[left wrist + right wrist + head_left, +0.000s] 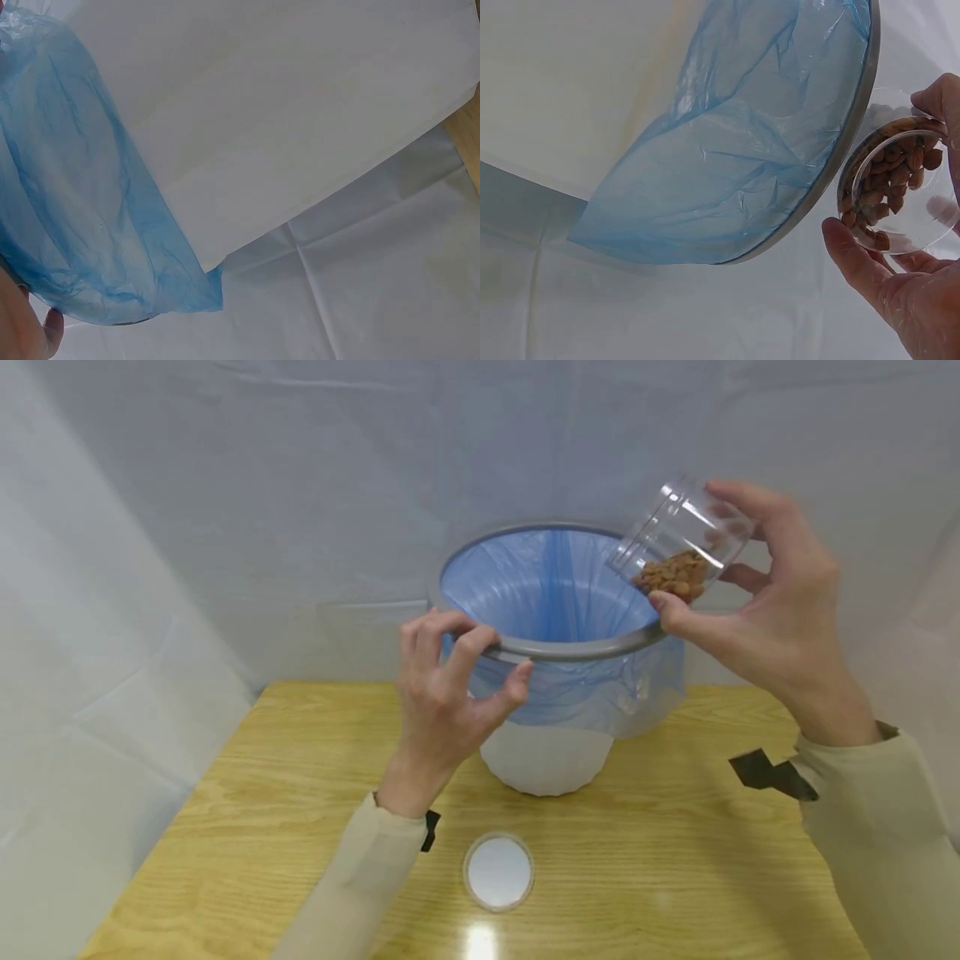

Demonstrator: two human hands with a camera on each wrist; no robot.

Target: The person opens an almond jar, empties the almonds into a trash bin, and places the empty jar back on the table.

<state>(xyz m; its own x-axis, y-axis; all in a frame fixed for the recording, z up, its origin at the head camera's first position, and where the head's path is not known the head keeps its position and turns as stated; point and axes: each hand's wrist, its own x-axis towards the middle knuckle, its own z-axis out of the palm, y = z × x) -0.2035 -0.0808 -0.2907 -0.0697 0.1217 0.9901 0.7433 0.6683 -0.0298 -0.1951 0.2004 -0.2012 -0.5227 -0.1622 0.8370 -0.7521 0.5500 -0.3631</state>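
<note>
My right hand (780, 610) holds a clear plastic jar (693, 518) between thumb and fingers, tilted with its mouth down toward the trash can (547, 760). Almonds (885, 180) lie inside the jar along its lower wall. The can is white, with a blue plastic bag (555, 585) lining it and folded over the outside beneath a grey ring (577, 651). At the can's near left rim, my left hand (442, 693) grips with bent fingers over the ring. Only part of that hand (22, 322) shows in the left wrist view.
A round white lid (498, 871) with a clear edge lies on the wooden table (300, 777) in front of the can. White sheeting (300, 485) hangs behind the table and at its sides.
</note>
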